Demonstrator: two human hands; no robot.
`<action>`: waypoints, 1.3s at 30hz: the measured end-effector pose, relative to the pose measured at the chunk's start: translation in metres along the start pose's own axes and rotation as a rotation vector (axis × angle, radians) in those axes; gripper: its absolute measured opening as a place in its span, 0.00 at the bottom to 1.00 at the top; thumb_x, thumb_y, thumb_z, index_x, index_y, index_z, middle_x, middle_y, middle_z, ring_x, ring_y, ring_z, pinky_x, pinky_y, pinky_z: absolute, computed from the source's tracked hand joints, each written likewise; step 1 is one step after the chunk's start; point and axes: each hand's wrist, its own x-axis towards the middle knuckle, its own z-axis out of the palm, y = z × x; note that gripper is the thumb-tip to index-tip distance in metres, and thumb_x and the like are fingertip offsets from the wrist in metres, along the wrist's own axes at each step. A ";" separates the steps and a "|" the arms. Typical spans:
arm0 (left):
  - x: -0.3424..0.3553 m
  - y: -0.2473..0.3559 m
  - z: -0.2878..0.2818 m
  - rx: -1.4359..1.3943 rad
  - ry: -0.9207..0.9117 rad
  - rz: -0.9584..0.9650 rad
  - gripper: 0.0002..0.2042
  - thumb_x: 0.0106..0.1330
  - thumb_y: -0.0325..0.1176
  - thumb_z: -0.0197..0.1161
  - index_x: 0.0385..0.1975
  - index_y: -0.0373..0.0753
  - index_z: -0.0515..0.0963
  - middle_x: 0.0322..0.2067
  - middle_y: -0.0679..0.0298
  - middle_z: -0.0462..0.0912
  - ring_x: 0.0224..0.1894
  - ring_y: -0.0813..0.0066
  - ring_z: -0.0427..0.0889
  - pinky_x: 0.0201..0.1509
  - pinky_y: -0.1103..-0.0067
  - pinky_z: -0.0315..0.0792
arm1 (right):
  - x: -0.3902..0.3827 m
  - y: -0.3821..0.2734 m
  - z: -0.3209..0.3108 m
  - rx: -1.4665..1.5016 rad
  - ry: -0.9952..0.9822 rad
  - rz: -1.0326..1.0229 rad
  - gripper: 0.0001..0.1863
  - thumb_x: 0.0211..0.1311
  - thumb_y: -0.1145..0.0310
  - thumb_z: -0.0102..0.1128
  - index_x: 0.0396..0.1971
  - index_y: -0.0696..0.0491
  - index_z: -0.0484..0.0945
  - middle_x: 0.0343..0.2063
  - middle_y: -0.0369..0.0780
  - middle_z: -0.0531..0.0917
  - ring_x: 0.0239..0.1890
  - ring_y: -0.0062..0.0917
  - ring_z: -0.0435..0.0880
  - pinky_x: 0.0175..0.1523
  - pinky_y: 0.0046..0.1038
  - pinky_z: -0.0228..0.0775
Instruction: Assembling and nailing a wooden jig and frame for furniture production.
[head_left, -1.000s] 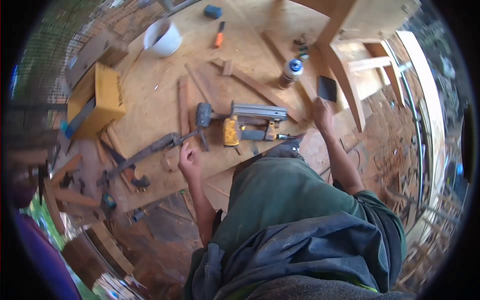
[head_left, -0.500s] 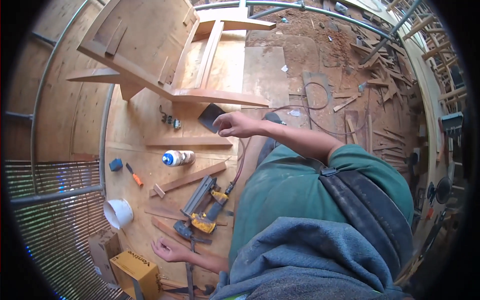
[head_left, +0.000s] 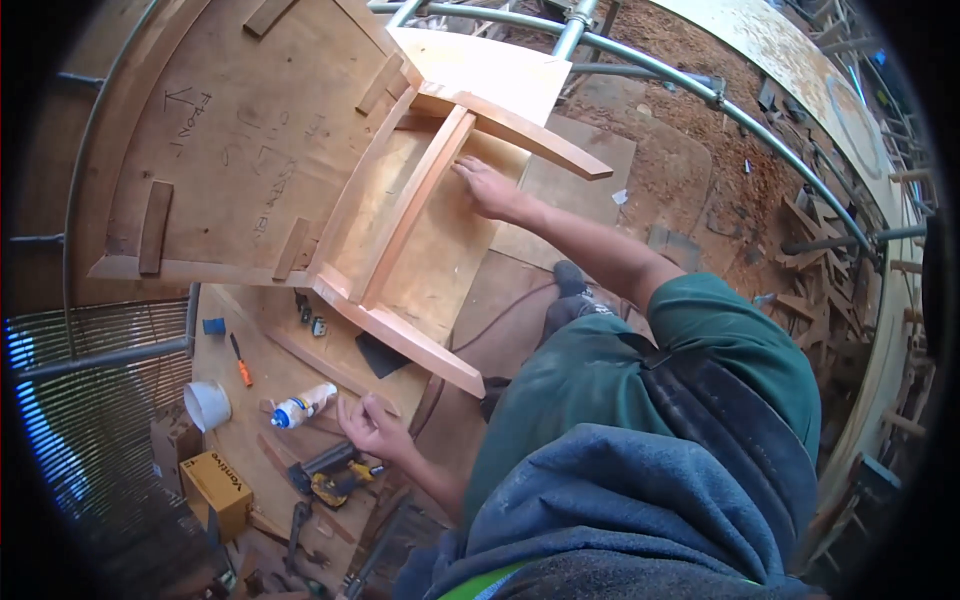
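Note:
A large wooden chair-like frame [head_left: 330, 245] with a plywood panel and two tapering legs fills the upper left. My right hand [head_left: 488, 190] reaches over it, fingers extended and apart, the fingertips close to its long crossbar [head_left: 412, 215]; contact is unclear. Nothing shows in that hand. Lower down, my left hand [head_left: 378, 430] hovers over the plywood top with fingers loosely curled and apart, holding nothing. It is nearest a white bottle with a blue cap [head_left: 303, 406] and a yellow-and-black nail gun [head_left: 340, 482]. A dark square sheet [head_left: 382, 355] lies partly beneath the lower leg.
Left of the bottle are an orange-handled tool [head_left: 242, 365], a white tub [head_left: 208, 405] and a yellow cardboard box [head_left: 217, 493]. Metal scaffold tubes [head_left: 650, 52] cross the top and left. Wood offcuts [head_left: 835, 270] and sawdust [head_left: 665, 110] cover the ground at right.
My right hand has moved from above the dark sheet to the frame's crossbar. My left hand has come closer to the bottle. The frame appears turned and nearer, and the view has shifted.

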 end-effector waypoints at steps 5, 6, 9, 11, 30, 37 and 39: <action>-0.064 0.074 -0.002 0.245 -0.090 -0.106 0.24 0.67 0.23 0.57 0.62 0.29 0.62 0.34 0.55 0.81 0.38 0.73 0.80 0.45 0.79 0.75 | 0.022 0.021 0.000 0.004 -0.117 0.050 0.28 0.49 0.72 0.58 0.55 0.56 0.72 0.57 0.53 0.71 0.62 0.48 0.68 0.67 0.41 0.62; -0.074 0.073 0.002 0.219 -0.048 -0.153 0.24 0.67 0.23 0.58 0.62 0.29 0.62 0.34 0.56 0.81 0.37 0.74 0.80 0.44 0.80 0.75 | 0.020 0.022 -0.005 0.048 -0.163 0.101 0.31 0.52 0.70 0.57 0.60 0.56 0.67 0.61 0.52 0.68 0.63 0.47 0.66 0.69 0.40 0.58; -0.092 0.088 0.009 0.204 -0.007 -0.210 0.25 0.67 0.24 0.59 0.63 0.30 0.62 0.34 0.59 0.82 0.36 0.76 0.79 0.43 0.81 0.73 | 0.034 0.036 0.009 0.035 -0.073 0.020 0.34 0.58 0.66 0.52 0.67 0.57 0.60 0.66 0.51 0.63 0.67 0.47 0.63 0.72 0.40 0.52; -0.104 0.090 0.014 0.221 -0.055 -0.242 0.26 0.66 0.25 0.60 0.64 0.31 0.61 0.35 0.60 0.82 0.36 0.78 0.79 0.42 0.82 0.72 | 0.052 0.044 0.029 -0.010 0.051 -0.135 0.34 0.61 0.64 0.49 0.68 0.57 0.57 0.67 0.51 0.62 0.68 0.48 0.61 0.73 0.40 0.50; -0.051 0.040 0.046 0.113 -0.249 -0.268 0.24 0.65 0.26 0.61 0.62 0.31 0.67 0.36 0.59 0.84 0.39 0.71 0.83 0.49 0.75 0.76 | 0.094 0.051 0.056 -0.625 -0.016 0.051 0.21 0.62 0.61 0.55 0.51 0.58 0.71 0.43 0.55 0.77 0.46 0.49 0.78 0.50 0.46 0.72; -0.018 0.000 0.047 0.025 -0.200 -0.149 0.21 0.63 0.25 0.62 0.57 0.30 0.71 0.34 0.58 0.84 0.37 0.68 0.84 0.48 0.74 0.76 | -0.057 -0.016 -0.061 -0.319 -0.441 0.280 0.27 0.62 0.61 0.61 0.53 0.64 0.65 0.45 0.60 0.74 0.48 0.56 0.75 0.48 0.46 0.72; -0.011 0.007 0.056 0.010 -0.214 -0.040 0.20 0.61 0.24 0.63 0.54 0.32 0.73 0.35 0.57 0.83 0.40 0.60 0.84 0.49 0.70 0.76 | -0.065 -0.074 -0.138 -0.154 -0.787 0.654 0.29 0.53 0.65 0.68 0.52 0.62 0.69 0.40 0.53 0.81 0.41 0.36 0.83 0.47 0.35 0.75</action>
